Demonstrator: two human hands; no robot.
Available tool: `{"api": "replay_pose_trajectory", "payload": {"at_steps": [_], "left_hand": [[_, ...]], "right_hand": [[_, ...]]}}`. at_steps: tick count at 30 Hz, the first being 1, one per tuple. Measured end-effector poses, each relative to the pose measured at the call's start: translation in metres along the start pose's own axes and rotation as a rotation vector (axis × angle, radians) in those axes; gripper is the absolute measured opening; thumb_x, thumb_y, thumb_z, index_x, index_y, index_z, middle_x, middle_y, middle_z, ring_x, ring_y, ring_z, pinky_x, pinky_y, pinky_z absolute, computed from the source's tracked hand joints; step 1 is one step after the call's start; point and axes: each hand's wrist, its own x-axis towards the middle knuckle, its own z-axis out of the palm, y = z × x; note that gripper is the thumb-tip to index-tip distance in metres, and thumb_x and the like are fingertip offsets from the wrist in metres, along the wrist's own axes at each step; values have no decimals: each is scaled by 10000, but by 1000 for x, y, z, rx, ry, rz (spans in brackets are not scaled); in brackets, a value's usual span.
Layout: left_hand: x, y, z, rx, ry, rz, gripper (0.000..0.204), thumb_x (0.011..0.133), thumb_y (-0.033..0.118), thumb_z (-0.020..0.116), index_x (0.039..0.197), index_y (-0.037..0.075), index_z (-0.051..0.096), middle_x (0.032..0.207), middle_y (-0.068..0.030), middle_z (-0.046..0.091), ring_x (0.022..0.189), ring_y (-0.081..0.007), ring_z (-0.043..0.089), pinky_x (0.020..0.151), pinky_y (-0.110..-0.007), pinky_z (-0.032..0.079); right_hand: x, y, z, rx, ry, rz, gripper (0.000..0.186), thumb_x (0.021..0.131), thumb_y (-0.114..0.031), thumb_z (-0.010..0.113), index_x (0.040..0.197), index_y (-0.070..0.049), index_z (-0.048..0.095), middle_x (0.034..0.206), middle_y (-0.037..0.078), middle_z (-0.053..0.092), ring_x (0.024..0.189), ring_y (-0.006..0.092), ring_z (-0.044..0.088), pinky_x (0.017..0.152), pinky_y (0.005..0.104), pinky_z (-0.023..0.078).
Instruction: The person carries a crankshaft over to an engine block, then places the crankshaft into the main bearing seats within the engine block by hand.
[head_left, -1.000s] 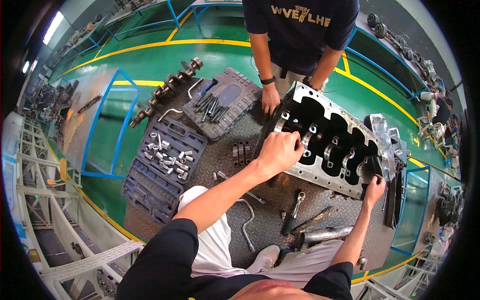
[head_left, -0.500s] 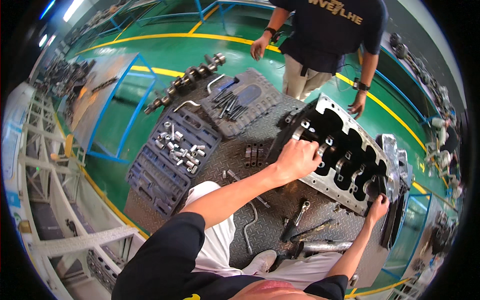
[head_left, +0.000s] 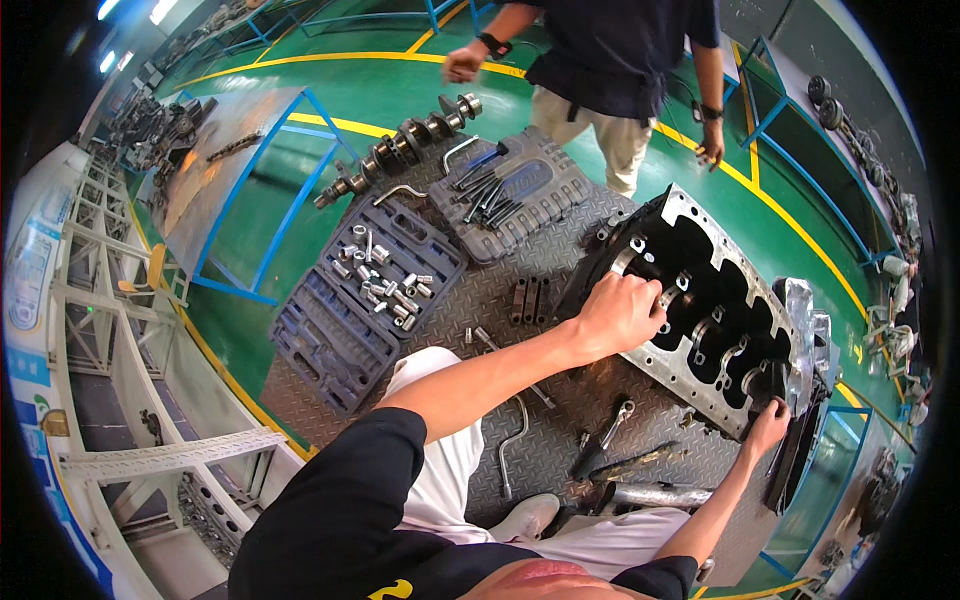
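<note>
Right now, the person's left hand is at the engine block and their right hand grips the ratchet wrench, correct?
No: in the head view, the right hand is at a corner of the engine block; the ratchet wrench lies on the table. The left hand is as stated.

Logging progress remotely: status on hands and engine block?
Left hand over engine block, toward left end. Right hand at its near right corner. Co-worker beyond, not touching it.
</note>
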Motion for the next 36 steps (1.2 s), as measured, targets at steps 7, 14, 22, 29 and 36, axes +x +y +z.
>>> {"api": "replay_pose_trajectory", "payload": {"at_steps": [7,14,22,29,36], "left_hand": [[4,6,-4,14,-35,-62,180,834,184,648,800,15,699,771,-207,701,764,-406,702,743,-486,572],[4,2,-3,12,-28,-35,195,846,198,660,843,9,708,773,-229,699,770,-414,703,744,-490,570],[2,4,-3,16,-24,-44,189,837,190,657,836,8,709,778,-221,699,757,-411,698,728,-484,570],[3,6,0,-1,-25,-67,206,821,207,653,795,11,710,780,-205,703,764,-411,699,727,-484,573],[3,1,7,108,16,-126,192,825,217,653,795,47,738,802,-207,719,787,-396,710,755,-480,581]], "right_hand": [[7,13,0,-38,-6,-50,311,955,-234,582,1094,5,725,1109,171,716,1045,319,665,944,399,494],[-1,-4,-1,-79,26,-44,299,943,-228,579,1051,5,732,1081,162,714,1018,302,665,936,386,491],[2,2,-1,-44,12,-32,280,946,-207,583,1064,9,716,1098,160,698,1035,319,651,950,399,481],[1,-4,-2,22,1,5,277,943,-202,585,1073,5,716,1102,158,689,1029,311,649,934,396,490],[-43,-136,-35,235,186,-252,281,919,-46,573,1170,30,674,1201,171,671,1049,296,642,939,400,510]]}}
